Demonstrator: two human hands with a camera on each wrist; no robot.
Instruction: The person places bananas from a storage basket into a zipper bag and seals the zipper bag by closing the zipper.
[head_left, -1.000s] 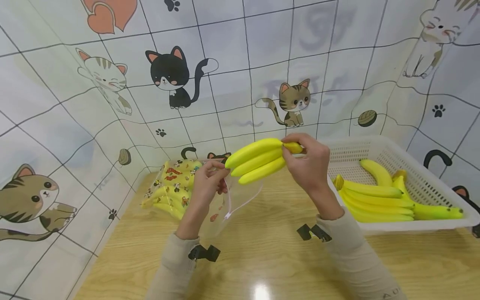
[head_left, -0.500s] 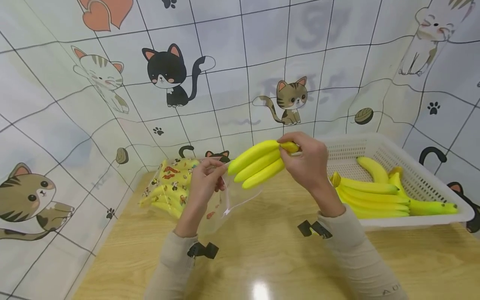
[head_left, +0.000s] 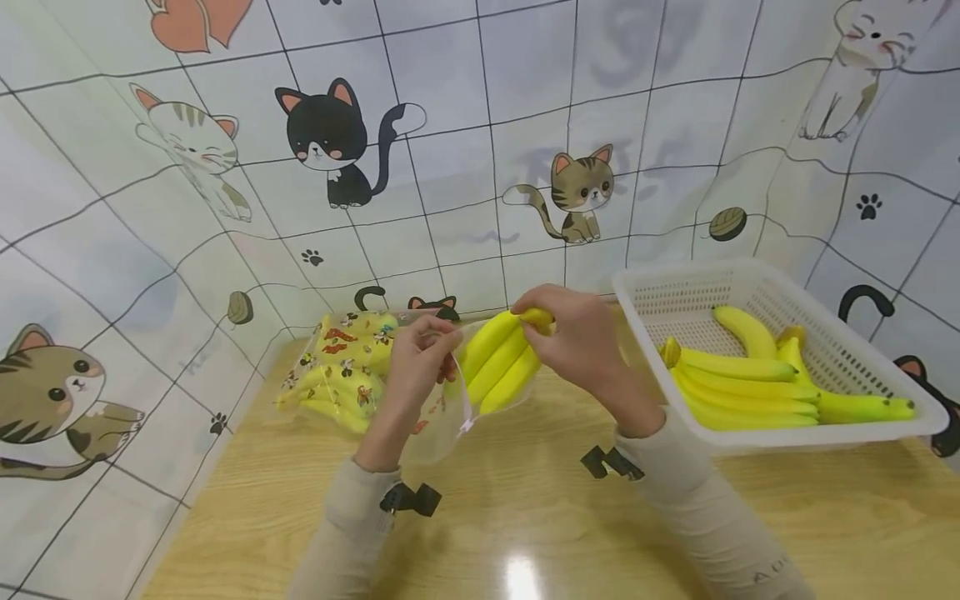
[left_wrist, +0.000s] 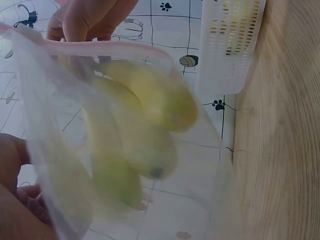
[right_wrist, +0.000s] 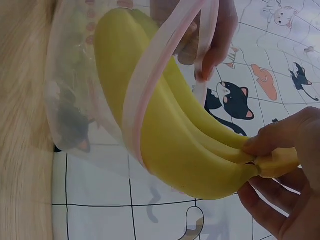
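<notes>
A bunch of bananas [head_left: 501, 360] is partly inside a clear zip bag [head_left: 435, 437], tips first. My right hand [head_left: 577, 337] pinches the bunch by its stem, just outside the bag's mouth. The bag's rim is pinched by my left hand [head_left: 418, 358]. In the right wrist view the pink zip strip [right_wrist: 145, 95] crosses over the bananas [right_wrist: 185, 145], and the stem end sticks out of the bag. Through the cloudy plastic in the left wrist view, the banana tips [left_wrist: 155, 135] show blurred.
A white perforated basket [head_left: 832, 446] with more bananas [head_left: 742, 387] stands at the right. At the back left lies a patterned bag [head_left: 341, 358] with bananas in it. A cat-printed sheet [head_left: 465, 167] hangs behind the wooden table [head_left: 540, 500].
My right hand has moved left and slightly down, pushing the banana bunch into the bag's mouth. The left hand keeps its grip on the rim, nearly in place.
</notes>
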